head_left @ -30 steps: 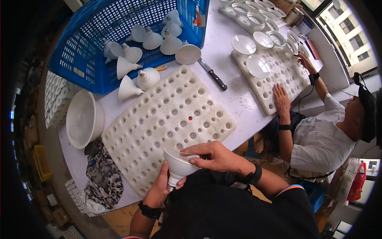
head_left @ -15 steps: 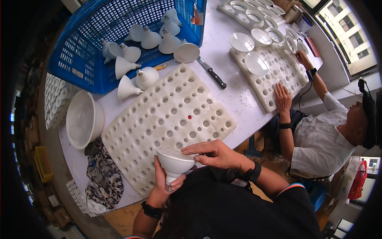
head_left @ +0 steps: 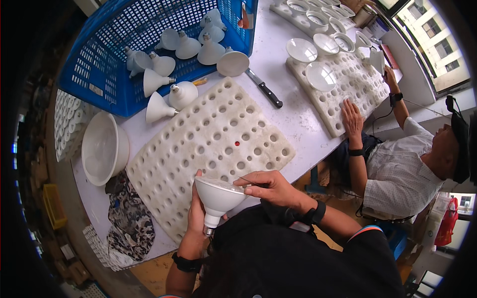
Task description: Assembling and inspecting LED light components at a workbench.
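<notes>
My left hand is wrapped round a white cone-shaped reflector light bulb, held tilted with its metal screw base down toward me. Thumb and fingers of my right hand grip the bulb's wide rim on its right side. A thin dark line shows by these fingers; what it is I cannot make out. Beyond my hands lies a whitish board with rows of round holes, with a small red spot on it. Several similar bulbs lie in and beside the blue basket.
A blue plastic basket stands at the far left. Near it are a white basin and a camouflage cloth. A black-handled knife lies past the board. At right, a co-worker handles white lamp parts over another holed board.
The bulb has tilted, its base swinging toward me. My right fingers have drawn back from lying across its face to the rim. The co-worker's far hand has raised a white lamp part.
</notes>
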A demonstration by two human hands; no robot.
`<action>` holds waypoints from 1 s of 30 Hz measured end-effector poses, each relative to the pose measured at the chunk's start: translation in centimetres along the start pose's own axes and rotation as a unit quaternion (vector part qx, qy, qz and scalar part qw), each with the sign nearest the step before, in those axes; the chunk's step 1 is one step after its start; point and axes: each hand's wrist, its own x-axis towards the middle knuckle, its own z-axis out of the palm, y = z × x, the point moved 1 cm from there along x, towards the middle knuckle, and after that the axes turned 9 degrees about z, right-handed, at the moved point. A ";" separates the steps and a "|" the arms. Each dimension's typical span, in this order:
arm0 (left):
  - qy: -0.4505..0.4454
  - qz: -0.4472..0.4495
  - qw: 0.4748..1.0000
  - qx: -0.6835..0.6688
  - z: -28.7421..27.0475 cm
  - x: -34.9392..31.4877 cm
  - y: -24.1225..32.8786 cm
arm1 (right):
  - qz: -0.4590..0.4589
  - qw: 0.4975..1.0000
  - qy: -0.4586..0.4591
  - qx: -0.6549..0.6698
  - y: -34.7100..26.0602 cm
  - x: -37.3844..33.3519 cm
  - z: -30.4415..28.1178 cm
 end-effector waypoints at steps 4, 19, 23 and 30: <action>0.012 0.004 1.000 0.006 -0.6 0.0 -0.5 | 0.008 1.000 0.010 -0.015 0.3 0.0 0.4; -0.138 -0.075 0.981 -0.113 -2.5 0.3 -2.3 | -0.069 0.996 -0.001 -0.054 -0.5 -0.4 1.1; -0.073 0.042 0.993 0.088 -2.4 0.4 -2.7 | -0.033 0.997 0.006 -0.074 -0.2 -0.3 0.8; -0.042 -0.006 0.985 0.169 -1.8 0.6 -3.5 | -0.005 0.928 0.024 -0.371 -0.8 0.4 -3.2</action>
